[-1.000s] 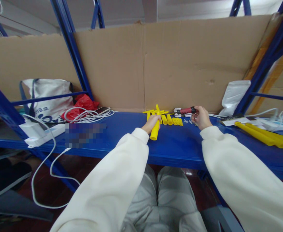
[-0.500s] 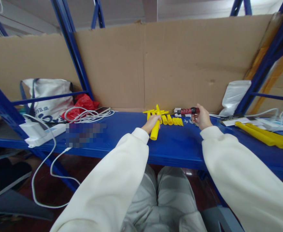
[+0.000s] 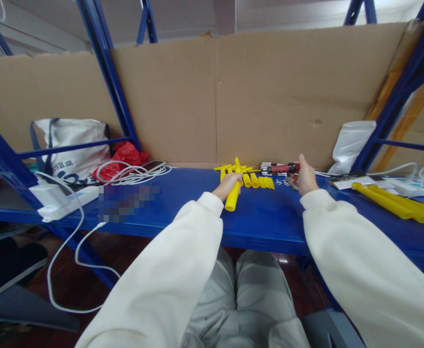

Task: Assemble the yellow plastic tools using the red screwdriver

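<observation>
My left hand (image 3: 226, 186) is closed around a yellow tube (image 3: 232, 200) with a crosspiece at its far end. The tube's near end points toward me. In my right hand (image 3: 307, 179) is the butt end of a screwdriver (image 3: 283, 168) with a dark red and black handle; my thumb points up and the other fingers are partly hidden. The screwdriver lies roughly level, its shaft toward the yellow crosspiece; where the tip ends is too small to tell. Several short yellow tubes (image 3: 255, 182) and small yellow pieces (image 3: 267, 182) lie between my hands. Tiny silvery parts (image 3: 280, 182) lie near my right hand.
Long yellow tubes (image 3: 393, 203) lie at the right of the blue table (image 3: 182, 193). Coiled white cable (image 3: 139, 175), a red bag (image 3: 130, 153), a white cloth bag (image 3: 76, 145) and a power strip (image 3: 66, 203) occupy the left. Cardboard (image 3: 270, 92) stands behind.
My right thumb has lifted from the screwdriver handle and my right hand has turned a little. The handle has shifted slightly. My left hand and the yellow tube stay nearly where they were.
</observation>
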`<state>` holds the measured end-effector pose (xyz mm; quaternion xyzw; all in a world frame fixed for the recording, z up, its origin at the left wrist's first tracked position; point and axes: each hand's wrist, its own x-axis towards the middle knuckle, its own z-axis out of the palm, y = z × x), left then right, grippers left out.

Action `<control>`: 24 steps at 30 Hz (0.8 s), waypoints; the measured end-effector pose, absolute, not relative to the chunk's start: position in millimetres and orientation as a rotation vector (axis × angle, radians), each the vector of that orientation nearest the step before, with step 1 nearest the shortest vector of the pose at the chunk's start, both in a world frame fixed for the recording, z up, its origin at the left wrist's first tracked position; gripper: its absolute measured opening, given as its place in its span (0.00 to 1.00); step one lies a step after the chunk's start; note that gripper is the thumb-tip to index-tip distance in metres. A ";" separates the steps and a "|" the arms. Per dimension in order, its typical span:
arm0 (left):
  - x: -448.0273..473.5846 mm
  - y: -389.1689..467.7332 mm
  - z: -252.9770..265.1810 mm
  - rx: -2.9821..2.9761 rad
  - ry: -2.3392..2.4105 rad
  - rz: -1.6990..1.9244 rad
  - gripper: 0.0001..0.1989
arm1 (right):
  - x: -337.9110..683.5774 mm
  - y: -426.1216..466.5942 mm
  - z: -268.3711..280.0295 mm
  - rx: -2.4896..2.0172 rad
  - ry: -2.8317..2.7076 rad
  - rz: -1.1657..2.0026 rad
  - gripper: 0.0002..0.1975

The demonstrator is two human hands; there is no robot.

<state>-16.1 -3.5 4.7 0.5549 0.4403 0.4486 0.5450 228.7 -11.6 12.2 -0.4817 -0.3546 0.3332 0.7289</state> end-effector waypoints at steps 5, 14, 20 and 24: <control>-15.9 -4.3 5.1 1.320 1.024 1.063 0.08 | 223.9 -18.4 15.0 -1.107 -0.777 0.708 0.19; -17.5 -1.9 4.1 1.312 1.083 1.067 0.06 | 224.3 -20.7 14.4 -1.103 -0.837 0.740 0.21; -18.3 0.0 3.0 1.311 1.075 1.063 0.06 | 219.8 -23.8 18.6 -1.066 -0.809 0.777 0.15; -18.3 0.3 2.9 1.323 1.092 1.057 0.05 | 221.5 -22.9 16.5 -1.061 -0.837 0.779 0.18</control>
